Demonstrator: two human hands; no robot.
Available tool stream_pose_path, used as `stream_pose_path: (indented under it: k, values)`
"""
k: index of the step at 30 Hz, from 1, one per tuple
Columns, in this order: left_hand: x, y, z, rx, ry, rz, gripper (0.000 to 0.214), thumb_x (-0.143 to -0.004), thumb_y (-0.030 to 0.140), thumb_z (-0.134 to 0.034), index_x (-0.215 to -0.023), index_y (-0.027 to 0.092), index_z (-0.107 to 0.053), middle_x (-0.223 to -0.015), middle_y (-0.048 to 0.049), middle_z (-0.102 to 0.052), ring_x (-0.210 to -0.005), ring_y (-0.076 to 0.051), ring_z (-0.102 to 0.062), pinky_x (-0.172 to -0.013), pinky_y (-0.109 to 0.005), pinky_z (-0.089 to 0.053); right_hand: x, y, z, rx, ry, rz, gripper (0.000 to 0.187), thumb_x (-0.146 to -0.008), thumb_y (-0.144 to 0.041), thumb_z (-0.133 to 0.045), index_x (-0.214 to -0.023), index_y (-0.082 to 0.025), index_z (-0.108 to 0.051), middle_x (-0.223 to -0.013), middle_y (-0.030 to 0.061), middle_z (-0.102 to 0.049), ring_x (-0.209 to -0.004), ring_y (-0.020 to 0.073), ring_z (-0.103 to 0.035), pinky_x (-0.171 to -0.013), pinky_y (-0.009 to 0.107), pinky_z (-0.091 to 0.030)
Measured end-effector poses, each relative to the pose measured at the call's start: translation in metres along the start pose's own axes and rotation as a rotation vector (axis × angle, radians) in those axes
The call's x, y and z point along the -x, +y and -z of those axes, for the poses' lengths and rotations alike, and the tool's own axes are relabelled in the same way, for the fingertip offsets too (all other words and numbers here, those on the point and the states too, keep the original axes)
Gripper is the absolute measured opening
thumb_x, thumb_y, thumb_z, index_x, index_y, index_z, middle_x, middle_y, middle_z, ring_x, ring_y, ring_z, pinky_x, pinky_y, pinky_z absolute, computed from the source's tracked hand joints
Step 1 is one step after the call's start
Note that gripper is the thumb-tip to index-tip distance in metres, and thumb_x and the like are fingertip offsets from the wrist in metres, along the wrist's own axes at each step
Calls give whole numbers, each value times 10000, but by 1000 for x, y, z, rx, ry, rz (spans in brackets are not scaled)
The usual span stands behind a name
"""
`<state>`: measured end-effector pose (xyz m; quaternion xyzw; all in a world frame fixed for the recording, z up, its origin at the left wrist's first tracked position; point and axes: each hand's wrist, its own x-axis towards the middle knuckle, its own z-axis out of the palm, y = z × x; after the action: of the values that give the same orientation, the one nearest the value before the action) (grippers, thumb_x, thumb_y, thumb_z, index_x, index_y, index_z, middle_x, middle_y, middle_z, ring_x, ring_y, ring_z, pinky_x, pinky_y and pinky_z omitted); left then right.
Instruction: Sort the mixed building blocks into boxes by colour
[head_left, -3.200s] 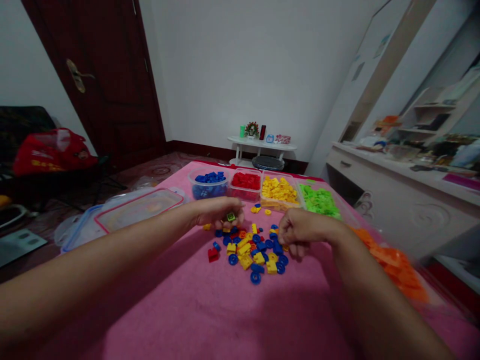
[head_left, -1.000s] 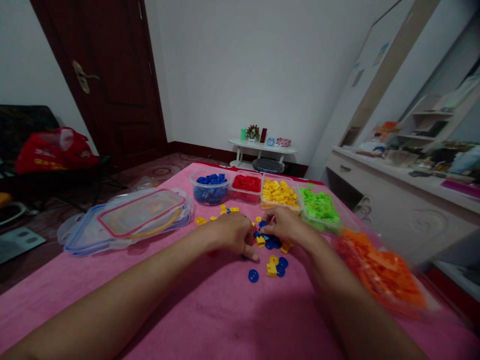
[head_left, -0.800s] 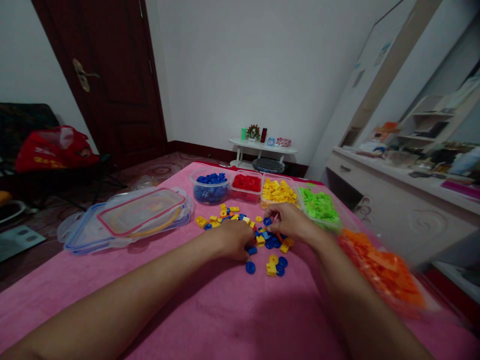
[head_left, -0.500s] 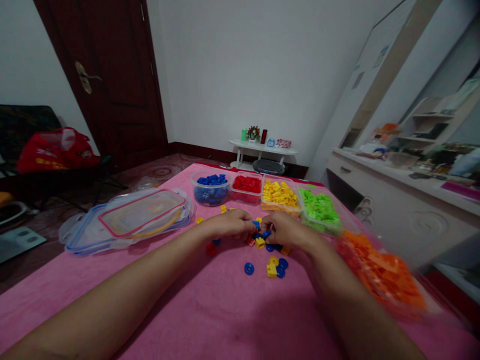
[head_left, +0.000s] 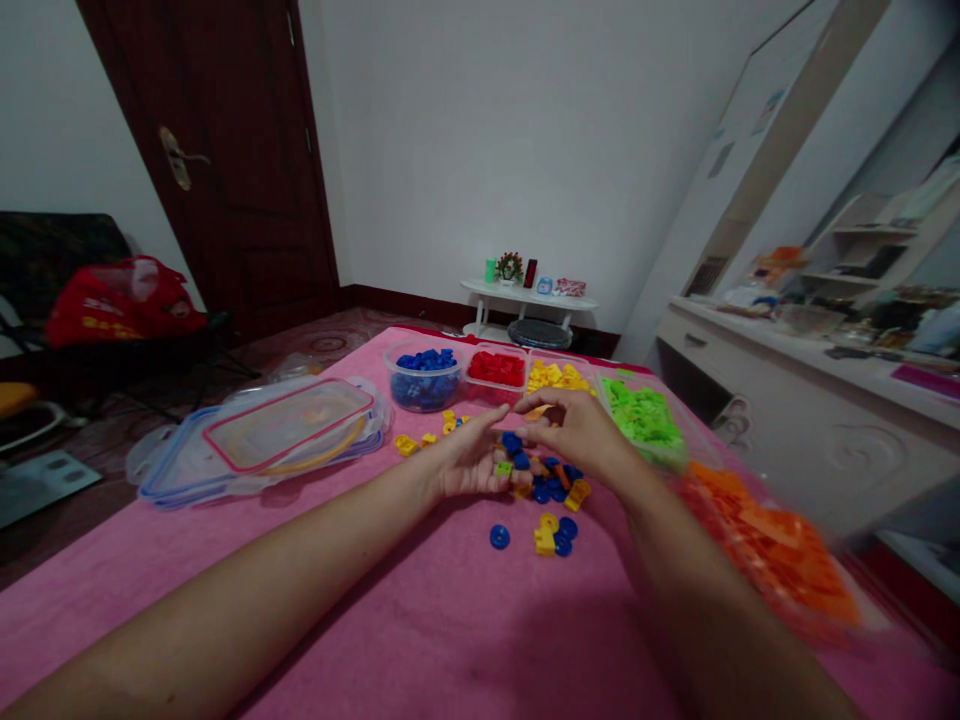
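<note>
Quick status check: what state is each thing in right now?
Left hand: open, palm up, beside the loose pieces.
Right hand: fingers curled above them, hold unclear.
Blue-piece tub: lidless, filled.
Lids: off, stacked.
Door: shut.

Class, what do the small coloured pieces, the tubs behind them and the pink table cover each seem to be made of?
The small pieces: likely hard moulded plastic, with bright solid colours and a slight sheen. The tubs: clear plastic, since the contents show through the walls. The table cover: probably soft cloth, matte and faintly fuzzy, no glare.
</note>
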<state>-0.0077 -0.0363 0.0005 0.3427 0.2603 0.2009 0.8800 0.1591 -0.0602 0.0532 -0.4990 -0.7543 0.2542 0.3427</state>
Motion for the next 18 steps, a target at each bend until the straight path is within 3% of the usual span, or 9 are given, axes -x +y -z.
stream_pose_path:
  k: [5, 7, 11, 14, 16, 18]
  values:
    - [4, 12, -5, 51, 104, -86, 151, -861, 239, -508, -930, 114, -556, -765, -80, -598, -509, -55, -536, -345, -69, -319, -1, 2, 11, 27, 128, 72, 153, -720, -263, -597, -791, -157, -682, -734, 38, -678, -580, 120, -589, -536, 223, -457]
    - [8, 33, -5, -2, 197, -186, 76, -836, 170, -535, -884, 118, -560, -720, -48, -571, -455, -21, -457, -324, -59, -243, -1, 2, 16, 16, 176, 82, 142, -723, -258, -587, -758, -154, -678, -711, 38, -673, -576, 124, -592, -537, 226, -463]
    - [11, 94, 5, -248, 472, -553, 12, -803, 118, -548, -809, 108, -552, -660, -18, -557, -409, -2, -392, -323, -86, -169, -1, 3, 17, 16, 209, 92, 149, -734, -271, -587, -738, -149, -672, -669, 32, -662, -561, 124, -588, -529, 228, -455]
    - [10, 132, 23, -574, 775, -757, 50, -810, 137, -538, -839, 109, -568, -631, -5, -569, -423, -19, -429, -373, -109, -237, -2, 5, 15, 29, 202, 90, 150, -738, -269, -587, -751, -150, -677, -682, 32, -669, -563, 123, -590, -537, 228, -453]
    - [11, 144, 37, -700, 886, -743, 85, -805, 152, -540, -854, 108, -594, -626, -9, -592, -450, -40, -473, -429, -135, -314, -2, 6, 15, 49, 198, 85, 144, -737, -259, -585, -751, -151, -679, -674, 30, -668, -561, 122, -587, -533, 225, -443]
    - [14, 145, 48, -876, 911, -687, 109, -784, 179, -565, -829, 107, -633, -641, -28, -626, -521, -79, -536, -507, -174, -382, -2, 7, 14, 70, 184, 76, 142, -741, -252, -576, -738, -152, -678, -636, 23, -656, -549, 122, -582, -525, 224, -432]
